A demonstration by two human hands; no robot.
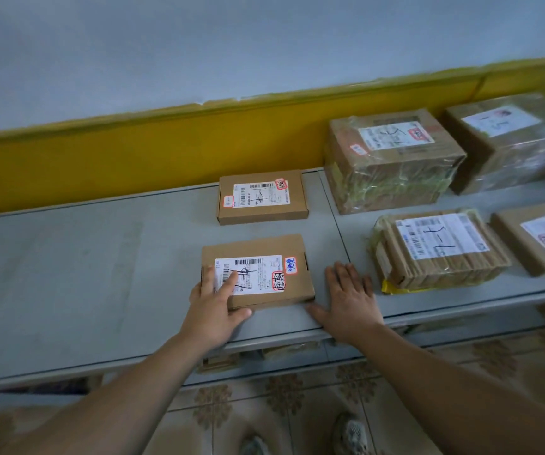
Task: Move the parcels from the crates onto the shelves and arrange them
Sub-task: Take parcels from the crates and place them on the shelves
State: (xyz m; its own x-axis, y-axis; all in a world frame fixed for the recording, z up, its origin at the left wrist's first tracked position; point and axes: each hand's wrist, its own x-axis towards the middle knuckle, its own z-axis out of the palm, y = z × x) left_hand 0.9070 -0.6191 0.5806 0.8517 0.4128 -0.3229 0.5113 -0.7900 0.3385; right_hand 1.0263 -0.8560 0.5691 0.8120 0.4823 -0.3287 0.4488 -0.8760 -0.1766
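Our left hand [215,305] lies with straight fingers on the flat parcel [264,274] near the front edge of the shelf [84,274]; our right hand [351,300] rests spread on the shelf just beside it

the shelf top [84,274] runs left to right against the wall [166,152] behind it; near its middle the near-left parcel [258,272] lies by the near edge, with the far-left parcel [262,197] behind it, apart; right of a seam [333,218] in the shelf, the far-middle parcel [392,159] and the far-right parcel [510,139] stand side by side at the back; before them lie the near-middle parcel [438,249] and the near-right parcel [533,238]; the left hand [213,310] rests on the near-left parcel's near-left corner; the right hand [349,303] lies flat on the shelf between the near-left and near-middle parcels
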